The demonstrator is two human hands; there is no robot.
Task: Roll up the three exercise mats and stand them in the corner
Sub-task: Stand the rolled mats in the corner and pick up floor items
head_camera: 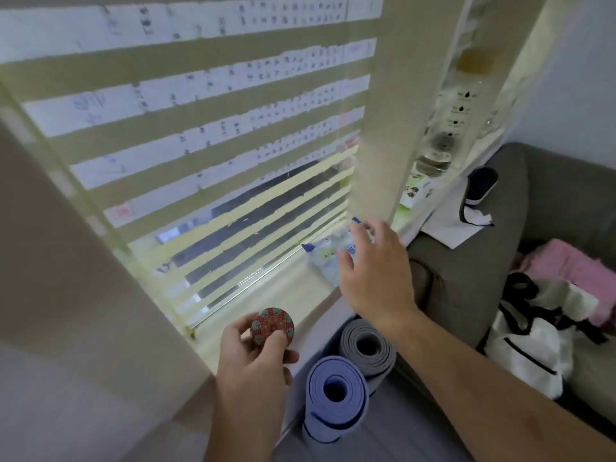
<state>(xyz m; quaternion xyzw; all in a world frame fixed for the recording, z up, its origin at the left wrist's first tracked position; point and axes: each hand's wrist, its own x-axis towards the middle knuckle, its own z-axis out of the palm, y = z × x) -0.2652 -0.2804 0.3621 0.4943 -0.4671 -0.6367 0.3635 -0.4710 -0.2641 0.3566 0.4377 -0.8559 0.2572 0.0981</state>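
The left hand holds a small round tin with a red patterned lid, pinched between the thumb and the curled fingers, just above the window sill. The right hand is stretched forward over the sill with its fingers spread and relaxed, and it holds nothing. Just beyond its fingertips a plastic packet with blue print lies on the sill.

Under the hands, two rolled mats stand upright on the floor against the wall below the sill. The blue mat stands just right of the left hand, and the grey mat stands below the right wrist; the two rolls touch each other. A third mat is not seen here.

To the right of the right arm there is a grey sofa, and on it lie a white bag with black straps and a pink cloth. Beyond the hands a striped blind covers the window.
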